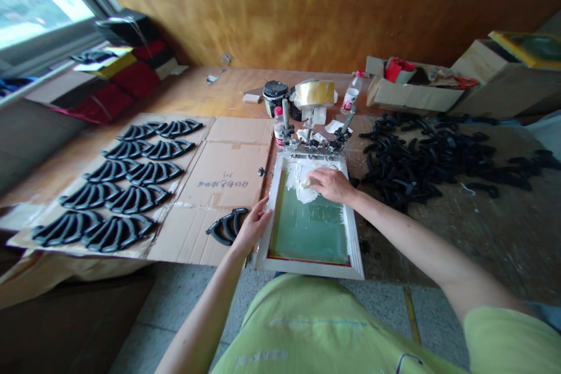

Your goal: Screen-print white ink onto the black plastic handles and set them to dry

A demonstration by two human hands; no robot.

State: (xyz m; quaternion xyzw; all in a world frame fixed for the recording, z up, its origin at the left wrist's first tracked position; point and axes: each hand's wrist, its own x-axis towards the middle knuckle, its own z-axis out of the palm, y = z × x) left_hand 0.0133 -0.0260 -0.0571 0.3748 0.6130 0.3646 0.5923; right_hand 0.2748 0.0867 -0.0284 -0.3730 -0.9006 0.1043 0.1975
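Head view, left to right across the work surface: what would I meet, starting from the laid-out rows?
Rows of black ribbed parts → single black ribbed part → left hand → framed green screen → heap of loose black pieces.

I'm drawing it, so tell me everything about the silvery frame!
The frame is a pale, metal-looking rectangle around a green sheet, with a red line inside its near edge. White smears mark the far end, by the clamps. The left hand touches its left side; the right hand is over the sheet.
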